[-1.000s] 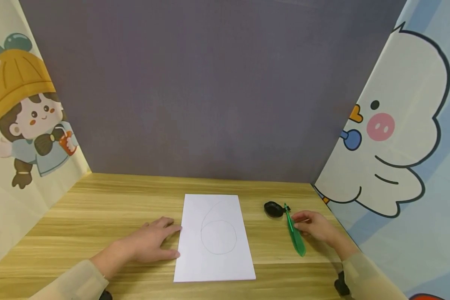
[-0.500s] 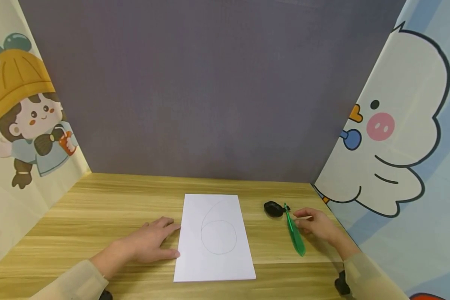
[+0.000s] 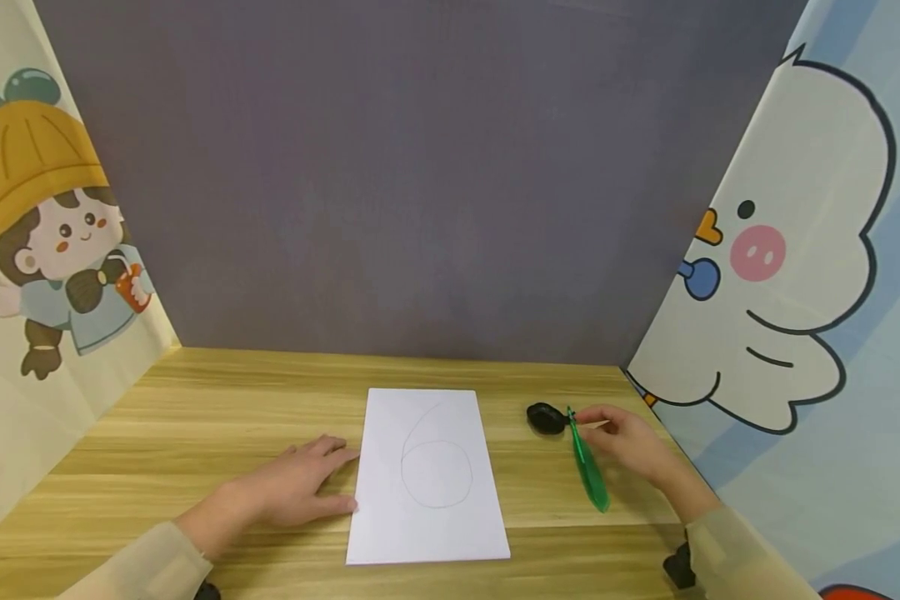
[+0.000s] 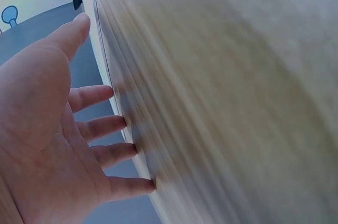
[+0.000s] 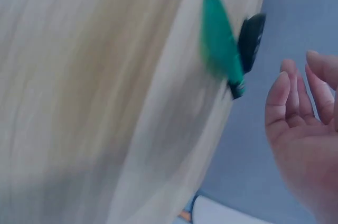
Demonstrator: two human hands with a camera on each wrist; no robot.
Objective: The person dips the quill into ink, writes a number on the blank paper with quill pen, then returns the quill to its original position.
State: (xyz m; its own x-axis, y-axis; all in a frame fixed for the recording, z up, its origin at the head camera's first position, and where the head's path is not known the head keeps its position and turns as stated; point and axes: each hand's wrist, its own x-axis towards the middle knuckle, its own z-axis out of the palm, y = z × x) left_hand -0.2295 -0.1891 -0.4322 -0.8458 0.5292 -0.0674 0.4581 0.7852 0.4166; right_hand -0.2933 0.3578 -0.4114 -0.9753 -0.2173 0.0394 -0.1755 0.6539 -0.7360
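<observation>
A white sheet of paper (image 3: 426, 533) bearing a thin pencil-like line in the shape of a 6 lies on the wooden table. My left hand (image 3: 303, 483) rests at its left edge, fingers spread, thumb and index fingertips by the paper. In the left wrist view the left hand (image 4: 63, 129) shows its palm, holding nothing. To the right lies a green feather-shaped pen (image 3: 590, 475), its thin end beside a black oval base (image 3: 547, 418). My right hand (image 3: 633, 446) hovers close to that thin end. The right wrist view shows the right hand (image 5: 306, 123) apart from the pen, fingers loosely bent.
A grey panel (image 3: 420, 183) rises along the table's back edge (image 3: 397, 357). Printed cartoon sheets stand at the left (image 3: 0, 433) and the right (image 3: 802, 142), the right one close to my right arm. Dark wrist devices (image 3: 678, 565) sit under the sleeves.
My right hand first drew slightly right, away from the green pen, then shifted up and left toward its thin end. The left hand and the paper stay nearly still.
</observation>
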